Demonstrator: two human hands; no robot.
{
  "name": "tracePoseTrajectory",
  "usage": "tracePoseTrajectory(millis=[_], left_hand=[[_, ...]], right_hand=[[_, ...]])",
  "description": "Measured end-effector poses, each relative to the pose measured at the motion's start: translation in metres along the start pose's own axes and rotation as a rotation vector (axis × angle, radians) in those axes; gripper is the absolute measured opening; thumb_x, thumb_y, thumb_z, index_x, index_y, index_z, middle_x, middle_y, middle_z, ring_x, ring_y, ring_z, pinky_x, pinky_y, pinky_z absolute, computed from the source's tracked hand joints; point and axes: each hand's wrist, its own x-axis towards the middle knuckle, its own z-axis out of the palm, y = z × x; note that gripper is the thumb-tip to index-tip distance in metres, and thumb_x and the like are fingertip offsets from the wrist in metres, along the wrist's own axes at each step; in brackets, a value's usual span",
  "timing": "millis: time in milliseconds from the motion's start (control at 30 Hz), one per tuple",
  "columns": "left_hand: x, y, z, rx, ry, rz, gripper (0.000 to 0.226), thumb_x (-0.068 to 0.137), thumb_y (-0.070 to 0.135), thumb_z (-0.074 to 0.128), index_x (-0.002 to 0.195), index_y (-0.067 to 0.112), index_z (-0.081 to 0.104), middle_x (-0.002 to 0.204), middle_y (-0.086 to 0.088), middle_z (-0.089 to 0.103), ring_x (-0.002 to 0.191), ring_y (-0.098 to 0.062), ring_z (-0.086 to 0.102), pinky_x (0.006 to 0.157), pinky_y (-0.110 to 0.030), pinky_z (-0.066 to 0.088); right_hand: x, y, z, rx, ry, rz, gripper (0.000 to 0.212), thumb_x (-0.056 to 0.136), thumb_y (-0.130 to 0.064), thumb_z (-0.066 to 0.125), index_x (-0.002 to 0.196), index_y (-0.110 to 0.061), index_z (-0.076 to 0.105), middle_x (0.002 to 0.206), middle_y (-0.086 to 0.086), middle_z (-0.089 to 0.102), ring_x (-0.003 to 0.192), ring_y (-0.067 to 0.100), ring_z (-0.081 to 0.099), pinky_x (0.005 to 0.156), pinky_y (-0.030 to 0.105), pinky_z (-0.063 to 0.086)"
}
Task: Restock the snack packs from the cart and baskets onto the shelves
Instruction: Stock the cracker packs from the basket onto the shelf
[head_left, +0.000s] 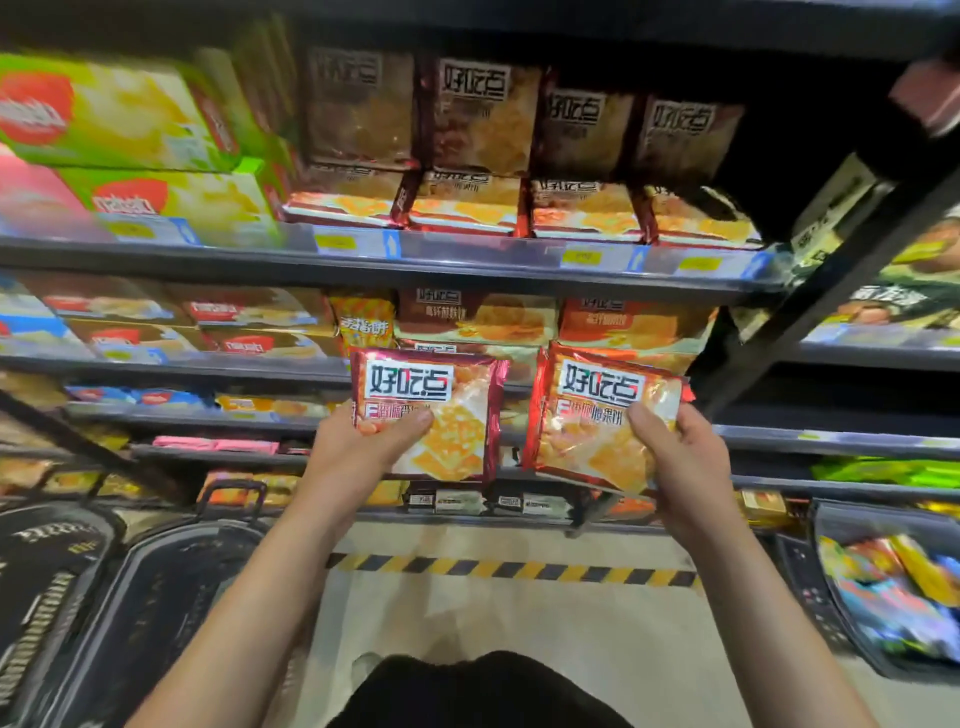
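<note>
Both forearms reach up from below, each hand gripping one snack pack: the left hand (363, 447) holds a dark-red-edged cracker pack (441, 415) by its lower corner, the right hand (675, 457) an orange-red pack (597, 415), both raised before the shelves (415, 260), not yet placed. Matching packs already fill the upper rows. More mixed packs wait in the basket (893, 582) at right, so restocking looks unfinished. Both packs read "好吃点".

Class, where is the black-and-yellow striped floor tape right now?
In the head view, the striped floor tape runs across the floor below the bottom shelf, between the two forearms, under the held snack packs.
</note>
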Motion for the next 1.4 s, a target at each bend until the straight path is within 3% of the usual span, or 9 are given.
tracePoseTrajectory(millis=[200, 500, 600, 700, 900, 1033, 1100, 1200, 1400], left_hand=[[0.024, 0.040, 0.019, 0.073, -0.040, 0.144, 0.019, 0.085, 0.031, 0.082, 0.102, 0.025, 0.075, 0.091, 0.014, 0.078, 0.080, 0.000, 0.072, 0.073, -0.026, 0.050], [0.078, 0.096, 0.022, 0.118, -0.014, 0.369, 0.038, 0.074, 0.037, 0.090, 0.104, 0.036, 0.066, 0.094, 0.017, 0.076, 0.084, 0.001, 0.071, 0.075, -0.027, 0.056], [0.093, 0.113, 0.020, 0.220, -0.037, 0.500, 0.045, 0.070, 0.051, 0.089, 0.097, 0.065, 0.056, 0.113, 0.012, 0.069, 0.110, -0.010, 0.066, 0.097, -0.043, 0.055], [0.101, 0.124, 0.018, 0.341, -0.051, 0.539, 0.063, 0.073, 0.053, 0.088, 0.086, 0.086, 0.035, 0.122, 0.034, 0.047, 0.140, -0.022, 0.044, 0.118, -0.056, 0.035], [0.123, 0.113, 0.017, 0.488, -0.020, 0.519, 0.040, 0.073, 0.062, 0.082, 0.104, 0.051, 0.058, 0.150, 0.014, 0.043, 0.152, -0.015, 0.015, 0.125, -0.051, 0.016], [0.123, 0.110, 0.021, 0.488, -0.024, 0.522, 0.036, 0.072, 0.060, 0.082, 0.094, 0.051, 0.056, 0.148, 0.010, 0.041, 0.149, -0.010, 0.013, 0.122, -0.045, 0.017], [0.125, 0.109, 0.023, 0.480, -0.002, 0.511, 0.035, 0.072, 0.062, 0.082, 0.093, 0.053, 0.055, 0.146, 0.011, 0.043, 0.148, -0.011, 0.016, 0.122, -0.047, 0.019], [0.128, 0.108, 0.024, 0.494, 0.020, 0.546, 0.035, 0.070, 0.066, 0.082, 0.092, 0.055, 0.056, 0.130, 0.025, 0.043, 0.142, -0.007, 0.020, 0.122, -0.050, 0.021], [0.126, 0.109, 0.029, 0.572, 0.052, 0.543, 0.040, 0.067, 0.067, 0.084, 0.091, 0.054, 0.055, 0.131, 0.024, 0.036, 0.146, -0.010, 0.019, 0.123, -0.051, 0.019]], right_hand=[[0.022, -0.031, -0.003, 0.037, 0.110, -0.115, 0.020, 0.095, -0.025, 0.073, 0.111, -0.014, 0.068, 0.110, 0.013, 0.076, 0.103, 0.035, 0.074, 0.092, 0.063, 0.057], [0.061, -0.086, 0.025, 0.082, 0.148, -0.284, 0.024, 0.097, -0.023, 0.070, 0.118, -0.011, 0.065, 0.114, 0.008, 0.076, 0.107, 0.027, 0.073, 0.096, 0.053, 0.058], [0.076, -0.101, 0.040, 0.092, 0.165, -0.332, 0.030, 0.098, -0.020, 0.070, 0.122, -0.004, 0.063, 0.114, 0.010, 0.076, 0.106, 0.028, 0.073, 0.093, 0.049, 0.060], [0.092, -0.112, 0.056, 0.080, 0.191, -0.371, 0.026, 0.098, -0.021, 0.070, 0.119, -0.007, 0.065, 0.110, 0.006, 0.077, 0.102, 0.023, 0.075, 0.085, 0.041, 0.063], [0.127, -0.131, 0.078, 0.048, 0.265, -0.444, 0.024, 0.096, -0.027, 0.072, 0.111, -0.009, 0.065, 0.104, 0.004, 0.077, 0.094, 0.015, 0.076, 0.076, 0.029, 0.061], [0.156, -0.146, 0.086, -0.082, 0.367, -0.483, 0.022, 0.089, -0.028, 0.076, 0.100, -0.013, 0.065, 0.082, -0.008, 0.066, 0.071, 0.000, 0.062, 0.066, 0.022, 0.050], [0.171, -0.154, 0.089, -0.192, 0.383, -0.467, 0.031, 0.085, -0.027, 0.077, 0.109, -0.013, 0.065, 0.094, -0.006, 0.071, 0.083, 0.004, 0.067, 0.075, 0.027, 0.055], [0.179, -0.161, 0.091, -0.304, 0.297, -0.365, 0.048, 0.082, -0.021, 0.083, 0.124, -0.016, 0.059, 0.108, -0.003, 0.071, 0.099, 0.013, 0.069, 0.077, 0.024, 0.053], [0.184, -0.169, 0.066, -0.510, 0.054, -0.312, 0.063, 0.074, -0.023, 0.093, 0.122, -0.019, 0.052, 0.096, -0.015, 0.063, 0.083, -0.004, 0.061, 0.057, 0.008, 0.047]])
